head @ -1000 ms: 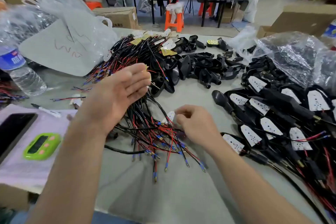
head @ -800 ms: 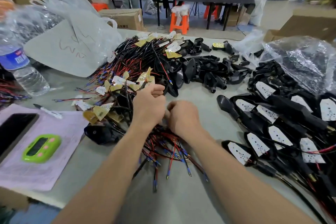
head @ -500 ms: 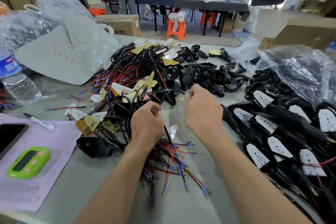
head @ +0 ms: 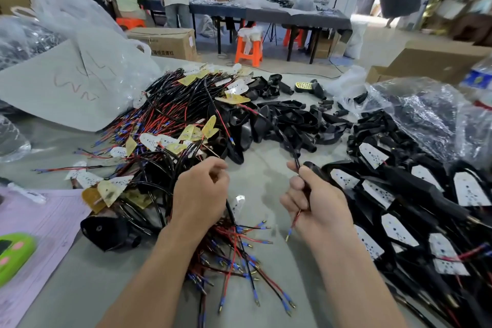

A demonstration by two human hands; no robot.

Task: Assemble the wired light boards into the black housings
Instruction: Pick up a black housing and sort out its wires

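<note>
**Black cable gripped in your right hand; left grip unclear**

Your right hand (head: 316,202) has its fingers curled tight around a black cable (head: 295,156). The cable's red lead (head: 294,222), with a blue tip, hangs out below the fist. Above the hand, the cable gets lost among the loose black housings (head: 287,120). Your left hand (head: 199,194) is curled over the heap of wired light boards (head: 165,141). Its back hides the palm side, so I cannot tell if it holds a wire. A single housing (head: 106,231) lies beside your left forearm, partly under wires. At the right, assembled units (head: 399,194) run out of the picture. A green device (head: 13,253) is cut by the left edge.
</note>
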